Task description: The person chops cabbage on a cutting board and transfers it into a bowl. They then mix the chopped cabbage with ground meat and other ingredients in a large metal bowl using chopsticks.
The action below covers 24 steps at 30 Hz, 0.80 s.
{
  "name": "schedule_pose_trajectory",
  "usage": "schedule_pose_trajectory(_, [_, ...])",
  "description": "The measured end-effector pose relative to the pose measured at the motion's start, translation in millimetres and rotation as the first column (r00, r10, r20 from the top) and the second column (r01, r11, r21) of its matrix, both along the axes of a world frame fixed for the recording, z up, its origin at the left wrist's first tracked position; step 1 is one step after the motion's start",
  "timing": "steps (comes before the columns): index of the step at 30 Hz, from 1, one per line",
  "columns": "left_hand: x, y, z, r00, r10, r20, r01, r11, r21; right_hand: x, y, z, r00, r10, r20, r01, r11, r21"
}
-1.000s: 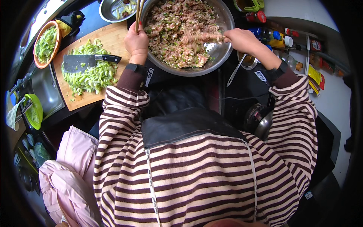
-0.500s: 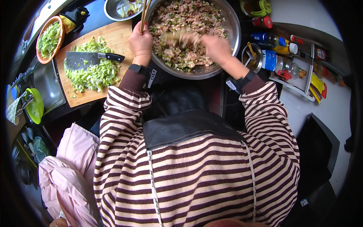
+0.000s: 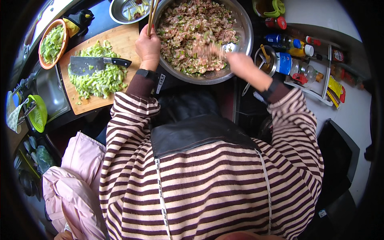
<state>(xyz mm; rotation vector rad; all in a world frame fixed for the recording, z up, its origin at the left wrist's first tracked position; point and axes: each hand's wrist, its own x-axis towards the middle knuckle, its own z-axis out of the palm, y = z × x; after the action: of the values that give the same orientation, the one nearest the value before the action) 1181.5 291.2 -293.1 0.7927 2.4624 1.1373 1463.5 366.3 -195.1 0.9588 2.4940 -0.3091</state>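
A large metal bowl (image 3: pixel 249 40) holds minced meat mixed with chopped greens (image 3: pixel 188 24). At the bowl's near left rim, my left hand (image 3: pixel 148 47) is closed round a pair of wooden chopsticks (image 3: pixel 152 14) that point up. My right hand (image 3: pixel 243 66) is over the bowl's right side, its fingers smeared by motion at the filling; whether they hold anything does not show. Left of the bowl, a cleaver (image 3: pixel 87 64) with a black handle lies on chopped pale-green vegetables (image 3: pixel 98 84), on a wooden cutting board (image 3: pixel 92 106).
An orange-rimmed bowl of chopped greens (image 3: pixel 52 44) stands at the far left, above a sink (image 3: pixel 50 92). A smaller metal bowl (image 3: pixel 116 18) is behind the board. Bottles (image 3: pixel 302 48) and a white rack (image 3: pixel 328 76) stand right. A pink padded garment (image 3: pixel 74 176) shows lower left.
My right hand has shifted right and slightly down, from the filling's middle toward the bowl's right rim. My left hand stays with the chopsticks.
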Motion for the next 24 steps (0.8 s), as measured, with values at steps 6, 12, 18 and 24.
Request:
schedule_pose_trajectory(6, [0, 2, 3, 0.999, -0.005, 0.031, 0.007, 0.999, -0.040, 12, 17, 47, 0.988, 0.130, 0.083, -0.130, 0.991, 0.003])
schedule_pose_trajectory(12, [0, 1, 4, 0.996, -0.010, 0.093, 0.010, 1.000, -0.001, 6, 8, 39, 0.933, 0.320, 0.163, -0.286, 0.937, -0.199])
schedule_pose_trajectory(18, [-3, -1, 2, 0.997, -0.046, 0.059, 0.043, 0.997, 0.057, -32, 29, -30, 0.962, 0.267, 0.054, -0.272, 0.956, 0.111])
schedule_pose_trajectory(24, [-4, 0, 3, 0.996, -0.057, 0.062, 0.056, 0.998, 0.010, -23, 94, -1, 0.979, 0.171, -0.109, -0.127, 0.935, 0.330])
